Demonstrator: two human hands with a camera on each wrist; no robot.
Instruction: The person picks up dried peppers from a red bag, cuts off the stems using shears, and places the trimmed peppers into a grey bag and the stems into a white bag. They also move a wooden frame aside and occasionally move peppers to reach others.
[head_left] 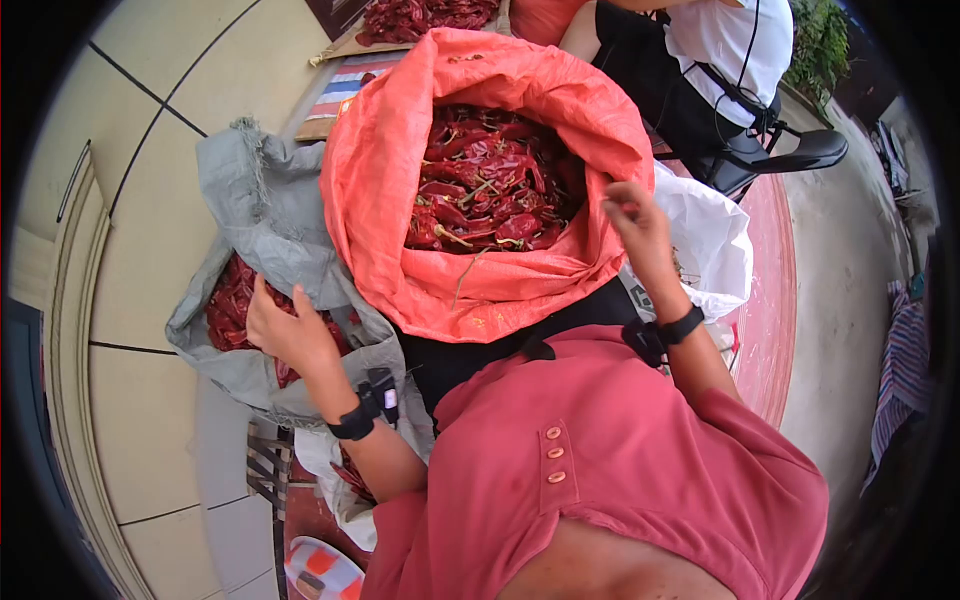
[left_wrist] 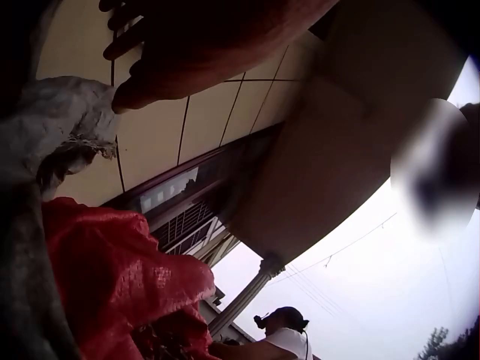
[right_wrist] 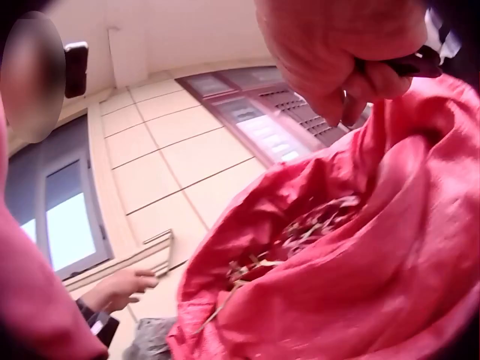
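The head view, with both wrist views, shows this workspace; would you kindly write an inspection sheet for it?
Surface: reddish surface, right of the sacks; what bears the red sack is unclear.
Job's things: red sack open, holding dried peppers; grey sack, left, also holding some; white sack, right.
Clutter: round orange-and-white item, lower left.
Hands: left hand open over the grey sack; right hand by the red sack's right side, fingers curled, whether holding anything unclear.
Cables: dark cord against a second person.
Surroundings: beige tiled wall, left; greenery, upper right.
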